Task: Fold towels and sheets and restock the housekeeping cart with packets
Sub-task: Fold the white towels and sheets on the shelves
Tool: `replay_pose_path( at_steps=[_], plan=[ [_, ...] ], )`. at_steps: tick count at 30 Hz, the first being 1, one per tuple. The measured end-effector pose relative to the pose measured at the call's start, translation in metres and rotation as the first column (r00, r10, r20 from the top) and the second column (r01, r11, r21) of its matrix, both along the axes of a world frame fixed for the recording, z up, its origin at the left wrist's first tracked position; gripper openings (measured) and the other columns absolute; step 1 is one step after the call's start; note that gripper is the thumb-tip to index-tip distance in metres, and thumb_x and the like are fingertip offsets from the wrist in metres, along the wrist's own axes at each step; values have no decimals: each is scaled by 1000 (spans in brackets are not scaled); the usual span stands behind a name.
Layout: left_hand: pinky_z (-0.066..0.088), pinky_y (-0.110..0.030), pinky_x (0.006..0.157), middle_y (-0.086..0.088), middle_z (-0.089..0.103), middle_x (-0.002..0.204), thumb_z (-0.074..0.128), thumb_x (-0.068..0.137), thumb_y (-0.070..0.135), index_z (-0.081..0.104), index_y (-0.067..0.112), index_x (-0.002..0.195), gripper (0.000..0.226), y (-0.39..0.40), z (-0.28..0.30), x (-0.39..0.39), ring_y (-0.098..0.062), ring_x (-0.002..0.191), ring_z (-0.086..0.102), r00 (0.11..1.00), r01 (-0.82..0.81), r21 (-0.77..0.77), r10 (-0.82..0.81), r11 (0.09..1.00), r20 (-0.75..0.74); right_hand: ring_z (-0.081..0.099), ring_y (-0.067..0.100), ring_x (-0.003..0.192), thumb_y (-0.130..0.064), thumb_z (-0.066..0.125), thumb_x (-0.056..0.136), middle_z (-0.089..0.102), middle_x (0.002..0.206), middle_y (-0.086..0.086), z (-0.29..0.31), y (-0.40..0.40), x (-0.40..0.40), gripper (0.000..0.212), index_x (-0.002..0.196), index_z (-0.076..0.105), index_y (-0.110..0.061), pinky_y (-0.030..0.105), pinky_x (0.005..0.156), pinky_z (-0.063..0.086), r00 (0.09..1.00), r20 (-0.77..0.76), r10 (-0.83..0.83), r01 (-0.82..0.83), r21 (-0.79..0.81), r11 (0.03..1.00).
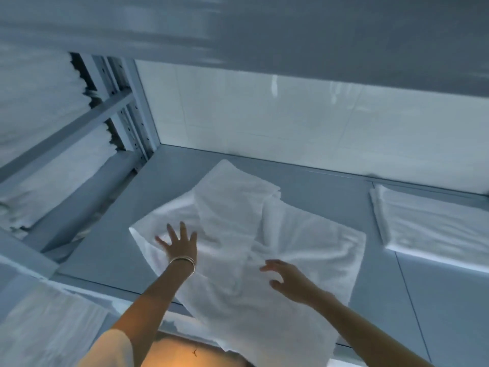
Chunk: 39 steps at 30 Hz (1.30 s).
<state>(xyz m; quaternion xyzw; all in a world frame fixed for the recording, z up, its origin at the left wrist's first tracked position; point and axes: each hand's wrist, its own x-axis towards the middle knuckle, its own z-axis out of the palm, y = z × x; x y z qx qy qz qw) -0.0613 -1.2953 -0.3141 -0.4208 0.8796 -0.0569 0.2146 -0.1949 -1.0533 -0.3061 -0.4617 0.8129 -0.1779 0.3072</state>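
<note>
A white towel [264,242] of soft, nubby terry lies spread and rumpled on a smooth grey shelf [111,242], its near end drooping over the shelf's front edge toward the person. A narrower folded band of the same cloth runs diagonally across it from the far left corner, and creases fan out from the middle. The left hand [180,245] lies flat on the towel's left part, its fingers straight and spread apart, palm down on the pile; 2 or more thin metal bangles [185,262] ring the wrist. The right hand [288,279] is over the towel's middle, fingers loosely bent and slightly apart, thumb held away from them; whether the fingertips touch the cloth cannot be told. Well apart to the right on the same shelf sits a neatly folded towel [434,223], a flat rectangle with layered edges showing along its left side. Behind the shelf is a pale, glossy tiled wall [291,123]. To the left, a grey metal rack [124,107] with perforated uprights holds stacks of folded white linen [39,96], blurred. Another shelf's underside [291,35] spans the top.
</note>
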Motion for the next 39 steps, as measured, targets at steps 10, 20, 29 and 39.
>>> replay_pose_path(
  at_steps=[10, 20, 29, 39],
  plan=[
    [4, -82, 93, -2, -39, 148, 66, 63, 71, -22, 39, 144, 124, 69, -42, -11, -47, 131, -34, 992, -55, 508, 104, 860, -68, 3, 25, 145, -37, 45, 96, -5, 157, -16, -25, 22, -36, 57, 146, 17, -44, 42, 113, 27, 902, -370, 223, -81, 361, 929],
    [-1, -79, 96, 5, -28, 154, 83, 50, 58, -13, 40, 146, 137, 59, -29, -96, -37, 138, -28, 882, 457, 431, -460, 778, -104, 63, 17, 56, -69, 75, 21, 50, 100, -7, -53, 81, 2, 88, 100, 51, -40, 20, 31, 45, 904, -416, 96, 46, 318, 947],
    [9, -64, 108, 1, 4, 158, 68, 68, 60, 7, 34, 149, 105, 98, -22, -150, -26, 145, -1, 586, 798, 347, -767, 493, -259, 58, 49, 107, -92, 26, 66, 28, 151, -1, -22, 42, 35, 90, 144, 4, -52, 56, 64, 55, 963, -265, 52, 56, 382, 922],
    [34, -41, 99, -11, 34, 134, 39, 96, 19, 39, 33, 135, 42, 36, -39, -130, -31, 123, 34, 920, 171, 178, -93, 969, -382, -7, 47, 141, -48, 38, 96, -14, 158, 8, -32, 11, -17, 64, 150, 5, -37, 66, 105, 22, 964, -265, 2, 127, 470, 874]
  ],
)
